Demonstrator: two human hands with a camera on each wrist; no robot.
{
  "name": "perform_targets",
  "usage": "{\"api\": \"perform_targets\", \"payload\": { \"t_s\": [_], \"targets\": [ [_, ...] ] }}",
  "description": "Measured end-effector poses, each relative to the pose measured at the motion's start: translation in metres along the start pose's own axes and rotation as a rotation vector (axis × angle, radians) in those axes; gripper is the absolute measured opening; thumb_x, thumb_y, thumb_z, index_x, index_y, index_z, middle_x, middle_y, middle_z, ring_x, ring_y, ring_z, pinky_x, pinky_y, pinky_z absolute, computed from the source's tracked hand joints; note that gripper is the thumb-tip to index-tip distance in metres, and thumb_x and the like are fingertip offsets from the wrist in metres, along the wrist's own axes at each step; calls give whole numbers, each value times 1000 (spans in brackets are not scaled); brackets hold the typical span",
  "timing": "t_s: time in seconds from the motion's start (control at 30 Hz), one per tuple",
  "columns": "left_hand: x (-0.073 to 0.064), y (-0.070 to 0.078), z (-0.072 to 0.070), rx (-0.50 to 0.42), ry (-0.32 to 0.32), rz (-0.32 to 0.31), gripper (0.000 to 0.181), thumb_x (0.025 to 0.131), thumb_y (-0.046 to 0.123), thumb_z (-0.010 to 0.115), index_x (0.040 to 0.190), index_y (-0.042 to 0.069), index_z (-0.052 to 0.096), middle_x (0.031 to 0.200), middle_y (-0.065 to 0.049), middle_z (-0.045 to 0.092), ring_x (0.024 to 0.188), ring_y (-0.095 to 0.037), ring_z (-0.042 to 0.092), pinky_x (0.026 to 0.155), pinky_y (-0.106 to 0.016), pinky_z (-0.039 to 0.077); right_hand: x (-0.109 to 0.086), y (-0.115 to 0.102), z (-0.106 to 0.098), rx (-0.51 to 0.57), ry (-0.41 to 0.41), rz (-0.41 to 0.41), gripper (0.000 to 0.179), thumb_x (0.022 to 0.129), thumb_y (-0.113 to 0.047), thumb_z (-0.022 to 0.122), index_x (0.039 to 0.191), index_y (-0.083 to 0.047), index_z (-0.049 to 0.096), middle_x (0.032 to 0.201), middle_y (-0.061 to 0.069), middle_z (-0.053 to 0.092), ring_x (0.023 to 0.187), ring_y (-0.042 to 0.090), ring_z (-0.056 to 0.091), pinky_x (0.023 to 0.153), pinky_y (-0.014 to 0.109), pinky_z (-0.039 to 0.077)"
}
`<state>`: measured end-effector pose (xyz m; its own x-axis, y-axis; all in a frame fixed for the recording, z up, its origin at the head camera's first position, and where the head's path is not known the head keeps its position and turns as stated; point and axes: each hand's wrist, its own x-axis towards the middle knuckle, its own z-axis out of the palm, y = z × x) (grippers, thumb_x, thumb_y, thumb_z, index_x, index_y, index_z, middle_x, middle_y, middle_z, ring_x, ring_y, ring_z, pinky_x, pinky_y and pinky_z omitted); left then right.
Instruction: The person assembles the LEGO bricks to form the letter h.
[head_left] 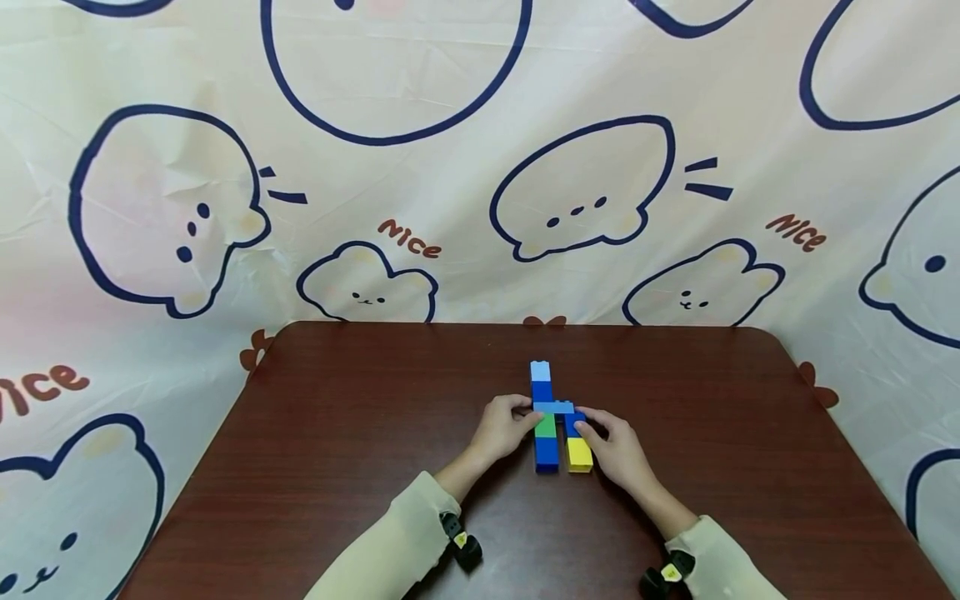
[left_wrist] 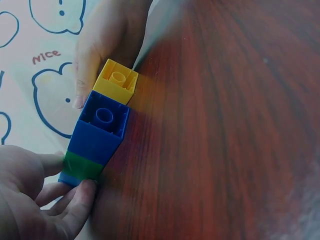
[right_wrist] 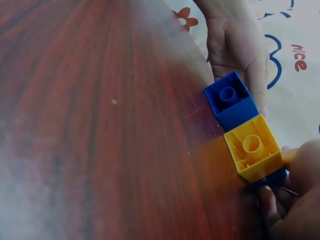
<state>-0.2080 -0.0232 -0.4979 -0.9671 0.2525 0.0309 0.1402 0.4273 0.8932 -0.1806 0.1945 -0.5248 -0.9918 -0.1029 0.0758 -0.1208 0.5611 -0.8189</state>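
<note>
Both hands hold a figure of toy building blocks that lies at the table's middle in the head view. A light blue block (head_left: 540, 372) tops it, over a dark blue one (head_left: 541, 392) and a light blue crosspiece (head_left: 555, 407). Two legs run toward the person: a green block (head_left: 545, 427) with a blue block (head_left: 547, 455) at its end, and a blue block ending in a yellow block (head_left: 580, 455). My left hand (head_left: 501, 429) pinches the green block between thumb and fingers. On the other leg, my right hand (head_left: 618, 454) grips the blue block above the yellow one. Hollow block undersides (right_wrist: 252, 145) face the wrist cameras.
The brown wooden table (head_left: 360, 375) spreads around the figure. Behind it hangs a pale curtain (head_left: 465, 183) with cartoon bears. Small black devices (head_left: 461, 542) are strapped at both wrists, over light sleeves (head_left: 390, 537).
</note>
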Motion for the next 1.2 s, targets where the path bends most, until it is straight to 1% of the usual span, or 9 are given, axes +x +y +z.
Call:
{"api": "perform_targets", "payload": {
  "t_s": [0.27, 0.4, 0.5, 0.63, 0.77, 0.87, 0.97, 1.1, 1.2],
  "targets": [
    [8, -4, 1, -33, 23, -13, 32, 97, 14, 71, 120, -9, 68, 101, -17, 73, 76, -20, 69, 67, -30, 59, 7, -3, -1, 9, 16, 17, 38, 103, -18, 63, 137, -2, 63, 138, 22, 60, 130, 41, 54, 105, 59, 44],
    [13, -6, 2, -62, 26, -19, 32, 98, 13, 70, 121, -9, 67, 99, -17, 73, 69, -20, 69, 62, -28, 58, 14, -4, -3, 12, 26, 42, 36, 102, -17, 64, 136, -4, 64, 135, 20, 63, 122, 36, 59, 102, 55, 48],
    [16, -7, 2, -70, 20, -25, 34, 98, 14, 70, 123, -9, 66, 100, -17, 73, 68, -19, 69, 61, -28, 58, 18, -5, -4, 11, 39, 64, 36, 102, -18, 65, 135, -5, 66, 131, 19, 65, 115, 33, 61, 98, 53, 51],
    [17, -7, 0, -77, -7, -33, 36, 98, 15, 70, 124, -9, 64, 102, -17, 73, 70, -20, 68, 61, -29, 58, 19, -6, -4, 12, 39, 88, 35, 102, -19, 65, 134, -6, 66, 129, 18, 66, 110, 31, 62, 95, 50, 54],
    [16, -5, -7, -65, -70, -58, 42, 100, 21, 68, 131, -8, 61, 109, -17, 70, 76, -19, 68, 64, -30, 58, 19, -6, -7, 18, 25, 111, 37, 102, -23, 65, 134, -6, 66, 126, 17, 67, 101, 26, 64, 87, 43, 57],
    [14, -4, -16, -30, -116, -65, 47, 102, 27, 65, 136, -5, 58, 116, -16, 67, 85, -21, 67, 69, -32, 58, 19, -6, -14, 50, 1, 153, 39, 104, -27, 63, 135, -5, 64, 127, 18, 65, 85, 23, 66, 75, 36, 59],
    [12, -2, -32, 39, -125, -51, 49, 103, 31, 64, 138, -2, 58, 121, -16, 65, 98, -24, 67, 78, -37, 58, 19, -4, -26, 55, -36, 182, 44, 105, -34, 59, 136, -3, 62, 131, 21, 62, 71, 21, 64, 67, 32, 58],
    [10, -1, -60, 140, -114, -25, 49, 103, 31, 63, 138, -2, 58, 125, -18, 65, 109, -29, 65, 91, -43, 55, 19, -1, -52, -28, -86, 166, 50, 104, -41, 58, 137, -3, 60, 138, 24, 58, 71, 19, 64, 69, 31, 57],
    [8, 1, -86, 201, -115, 5, 48, 103, 29, 63, 139, -3, 56, 126, -20, 64, 109, -30, 64, 93, -45, 54, 19, -4, -78, -86, -112, 132, 52, 104, -42, 57, 139, -3, 59, 139, 25, 56, 76, 22, 66, 71, 33, 55]
  ]
}}
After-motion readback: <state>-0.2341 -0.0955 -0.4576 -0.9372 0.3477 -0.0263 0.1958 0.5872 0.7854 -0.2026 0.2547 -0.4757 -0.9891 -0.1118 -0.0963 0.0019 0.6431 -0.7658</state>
